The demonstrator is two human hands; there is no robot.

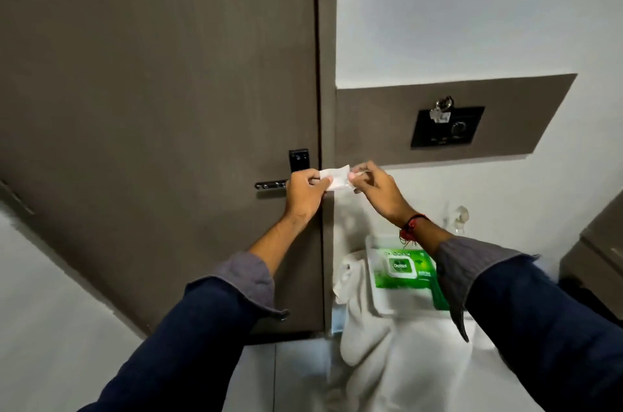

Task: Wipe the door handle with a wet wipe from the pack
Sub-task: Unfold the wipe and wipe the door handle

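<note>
A small white wet wipe [337,178] is stretched between both hands in front of the door's edge. My left hand [305,194] pinches its left end and my right hand [376,190] pinches its right end. Just left of my left hand the chrome lever door handle [271,184] sticks out from the brown door [161,101], partly hidden behind that hand. A black lock plate [298,160] sits above the handle. The green wet wipe pack [404,271] lies below my right forearm on a white tray [401,305], lid shut.
A white towel [362,334] drapes under the tray. A black switch panel [446,127] with keys hanging on it is set in a brown wall strip at the right. White hooks [460,216] are on the wall. A brown cabinet [596,259] stands at far right.
</note>
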